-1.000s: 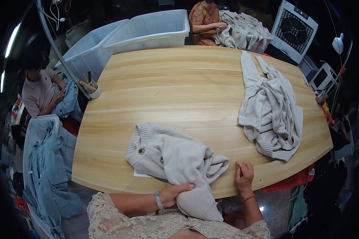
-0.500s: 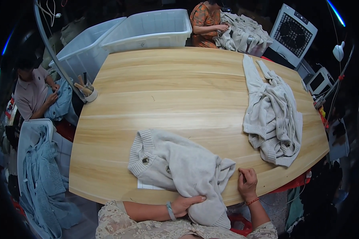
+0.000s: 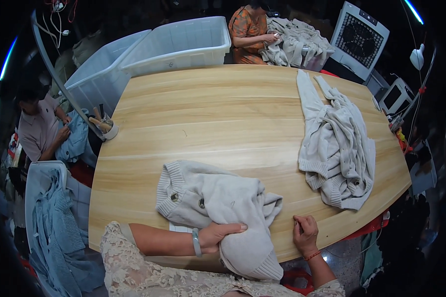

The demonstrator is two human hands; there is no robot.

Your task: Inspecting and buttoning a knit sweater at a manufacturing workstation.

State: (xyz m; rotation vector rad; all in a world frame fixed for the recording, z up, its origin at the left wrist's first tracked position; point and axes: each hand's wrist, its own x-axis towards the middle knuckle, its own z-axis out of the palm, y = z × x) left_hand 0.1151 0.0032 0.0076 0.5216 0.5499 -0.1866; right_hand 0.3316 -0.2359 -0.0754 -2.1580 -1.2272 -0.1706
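Note:
A cream knitted cardigan [image 3: 230,195] lies bunched at the table's near edge, its ribbed hem to the left and dark buttons showing. My left hand [image 3: 218,236] is closed on a fold of it, thumb on top and fingers underneath, hidden by the cloth. One part of the knit hangs over the edge towards me. To the right of the cardigan, my right hand [image 3: 306,234] rests on the table edge with curled fingers. A small dark bit shows at those fingers, too small to name.
A second cream cardigan [image 3: 337,143] lies on the right of the wooden table [image 3: 208,119]. A sheet of lined paper [image 3: 179,228] peeks from under the near one. Beyond stand white bins [image 3: 178,57], a tool cup [image 3: 111,131] and two people handling garments. Blue knitwear [image 3: 59,218] fills a left bin.
My left hand has lifted its fold of the cardigan slightly up and to the left, and the cloth has bunched. My right hand has hardly moved. The whole view has shifted a little.

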